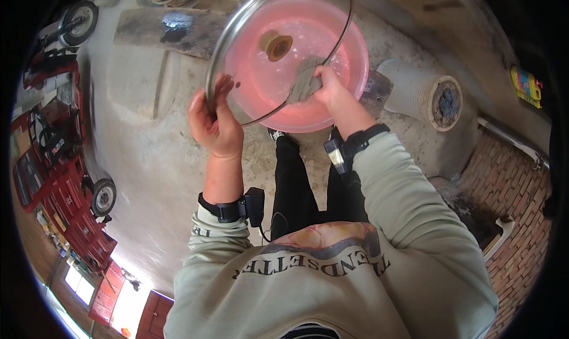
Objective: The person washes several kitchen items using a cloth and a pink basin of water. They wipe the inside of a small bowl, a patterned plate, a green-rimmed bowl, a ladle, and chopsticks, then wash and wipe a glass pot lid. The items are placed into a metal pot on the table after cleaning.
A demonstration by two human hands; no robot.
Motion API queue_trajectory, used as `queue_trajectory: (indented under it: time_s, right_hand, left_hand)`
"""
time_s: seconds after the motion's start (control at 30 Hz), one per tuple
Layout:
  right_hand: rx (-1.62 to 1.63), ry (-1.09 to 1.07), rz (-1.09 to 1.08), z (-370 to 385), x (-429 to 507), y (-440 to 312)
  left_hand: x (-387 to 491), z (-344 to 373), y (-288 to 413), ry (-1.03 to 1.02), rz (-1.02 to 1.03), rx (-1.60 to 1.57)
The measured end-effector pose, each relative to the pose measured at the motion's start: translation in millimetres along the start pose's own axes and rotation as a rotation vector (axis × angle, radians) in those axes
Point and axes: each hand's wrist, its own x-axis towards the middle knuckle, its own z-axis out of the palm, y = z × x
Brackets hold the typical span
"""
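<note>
A round glass pot lid (255, 67) with a metal rim is tilted above a pink plastic basin (361, 87). My left hand (217, 116) grips the lid's rim at its left side, fingers behind the glass. In my right hand (328, 86) is a grey-green cloth (306, 82), pressed against the lower right edge of the lid. The lid's brown knob (280, 47) shows over the basin. What lies in the bottom of the basin is hard to make out through the glass.
A wooden board (204, 34) with a dark patch lies beyond the basin at left. A ribbed cylinder (415, 92) stands at right, near a yellow bottle (526, 87). A red cargo vehicle (73, 205) is at far left. A brick surface (511, 192) lies at right.
</note>
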Motion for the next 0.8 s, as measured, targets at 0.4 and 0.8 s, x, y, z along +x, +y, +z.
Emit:
queue_trajectory:
  time_s: [0.4,0.8]
  right_hand:
    - [-0.808,-0.086,-0.859,75,-100,-100]
    - [-1.219,-0.213,-1.405,90,-133,-102]
  left_hand:
    - [115,-12,63,-0.625,-0.287,0.606]
    - [96,41,96,-0.646,0.028,0.712]
